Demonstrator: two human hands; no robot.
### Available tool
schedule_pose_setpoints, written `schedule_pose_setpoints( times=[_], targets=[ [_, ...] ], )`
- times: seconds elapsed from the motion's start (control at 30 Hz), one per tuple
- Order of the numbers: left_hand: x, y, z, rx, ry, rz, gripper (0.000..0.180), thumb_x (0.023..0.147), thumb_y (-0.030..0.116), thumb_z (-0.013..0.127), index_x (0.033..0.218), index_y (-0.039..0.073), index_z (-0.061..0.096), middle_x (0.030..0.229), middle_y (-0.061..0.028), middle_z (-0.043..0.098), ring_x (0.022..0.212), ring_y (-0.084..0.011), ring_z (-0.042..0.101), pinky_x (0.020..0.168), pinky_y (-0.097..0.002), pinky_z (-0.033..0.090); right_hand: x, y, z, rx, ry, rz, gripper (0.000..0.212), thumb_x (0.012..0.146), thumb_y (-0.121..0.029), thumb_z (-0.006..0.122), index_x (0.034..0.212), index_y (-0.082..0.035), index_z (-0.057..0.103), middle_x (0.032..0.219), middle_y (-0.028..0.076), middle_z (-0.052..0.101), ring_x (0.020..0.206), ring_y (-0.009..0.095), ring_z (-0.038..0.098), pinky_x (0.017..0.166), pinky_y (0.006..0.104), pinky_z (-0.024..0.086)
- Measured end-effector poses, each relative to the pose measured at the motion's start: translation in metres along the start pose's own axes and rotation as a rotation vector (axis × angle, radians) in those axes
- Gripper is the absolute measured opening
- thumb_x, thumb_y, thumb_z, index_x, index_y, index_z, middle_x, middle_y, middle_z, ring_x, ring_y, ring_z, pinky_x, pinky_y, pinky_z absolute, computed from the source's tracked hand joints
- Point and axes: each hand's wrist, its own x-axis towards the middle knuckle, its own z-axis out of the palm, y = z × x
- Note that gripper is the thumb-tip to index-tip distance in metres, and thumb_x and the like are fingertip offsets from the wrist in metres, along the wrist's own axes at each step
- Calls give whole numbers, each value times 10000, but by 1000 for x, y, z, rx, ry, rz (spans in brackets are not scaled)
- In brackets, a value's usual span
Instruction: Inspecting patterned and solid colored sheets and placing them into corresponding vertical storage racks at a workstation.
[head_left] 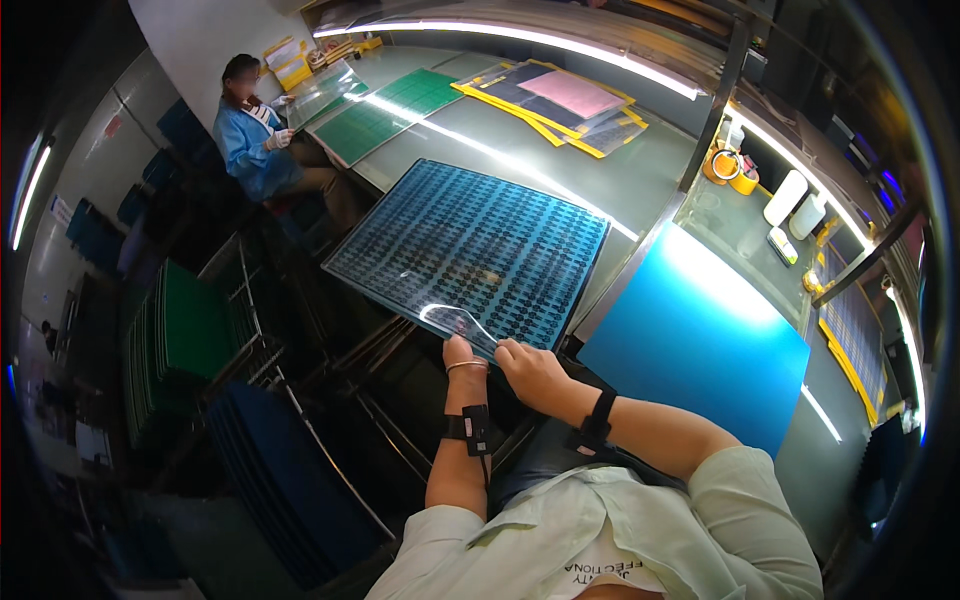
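Centre: first panel [470, 240], overhanging worktable [640, 175]; left hand [459, 353] and right hand [532, 376] at its near edge. Right of centre: second panel [700, 345]. Upper centre: stacked sheets [565, 97], on worktable. Upper right, behind second panel: tape rolls [722, 166], left of bottles [785, 198]. Upper left: seated co-worker [245, 145], beside worktable. Lower left: racked panels [200, 340].

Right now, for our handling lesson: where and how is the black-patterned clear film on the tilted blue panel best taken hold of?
Probably by its near edge, from the person's own side, with fingertips pinching: the black-patterned clear film bows up there, catching a bright curved glare, between the left hand and right hand. Farther back it looks flat, offering fingers little.
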Motion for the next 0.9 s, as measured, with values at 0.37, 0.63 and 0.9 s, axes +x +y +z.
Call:
schedule_pose_setpoints(
  times=[0.37,0.63,0.9],
  targets=[
    [6,-4,1,81,104,235,337,868,77,590,1173,-34,503,1100,-111,570,901,-248,594,773,-378,500,18,40,-65,-178,4,166,46,745,-55,501,790,-45,503,635,152,602,626,324,628,556,417,491],
    [33,2,-9,93,8,-69,351,885,89,564,1219,29,471,1154,-122,552,935,-274,589,762,-442,505,85,30,-278,-367,809,-35,101,823,-77,499,855,-64,594,750,161,622,683,348,612,609,385,486],
    [18,-11,36,325,102,172,498,856,77,602,1292,-15,379,1155,-154,553,975,-273,585,801,-400,507,-12,-5,-318,-632,845,-447,163,713,-21,607,866,-64,645,703,76,612,653,260,615,594,373,495]
  ],
)
